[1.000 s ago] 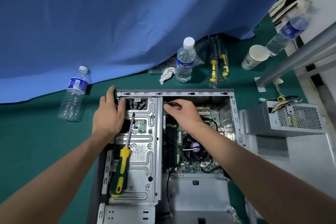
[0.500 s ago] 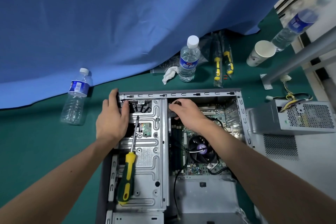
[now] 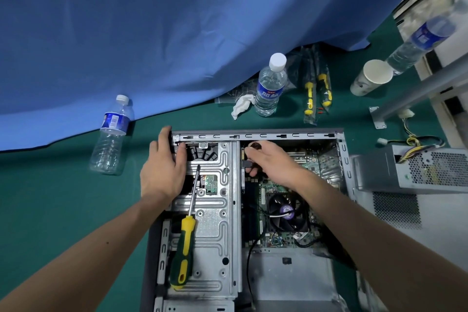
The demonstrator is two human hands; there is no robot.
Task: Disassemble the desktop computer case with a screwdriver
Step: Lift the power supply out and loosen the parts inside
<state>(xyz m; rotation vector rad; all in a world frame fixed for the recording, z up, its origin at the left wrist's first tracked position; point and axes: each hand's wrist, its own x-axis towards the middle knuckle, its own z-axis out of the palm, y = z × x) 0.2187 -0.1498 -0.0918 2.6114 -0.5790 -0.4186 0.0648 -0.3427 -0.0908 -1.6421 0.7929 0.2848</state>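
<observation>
The open desktop case (image 3: 258, 133) lies flat on the green table. Its metal drive cage (image 3: 217, 213) fills the left half. The motherboard with a CPU fan (image 3: 286, 211) shows on the right. A green-and-yellow screwdriver (image 3: 184, 248) lies loose on the drive cage, tip pointing away from me. My left hand (image 3: 162, 170) grips the case's far-left corner, thumb inside by the front fan. My right hand (image 3: 271, 159) reaches inside the case near the far wall and pinches a small dark connector; a small round dark part sits at its fingertips.
A removed power supply (image 3: 428, 170) with loose cables sits right of the case on a grey side panel (image 3: 430, 223). Water bottles (image 3: 111, 134) (image 3: 271, 86), a crumpled tissue (image 3: 241, 105), bagged screwdrivers (image 3: 316, 88) and a paper cup (image 3: 372, 78) stand behind. A blue cloth (image 3: 152, 45) hangs at the back.
My right hand has shifted slightly along the far wall inside the case and now pinches the dark connector. My left hand stays on the corner. The screwdriver has not moved.
</observation>
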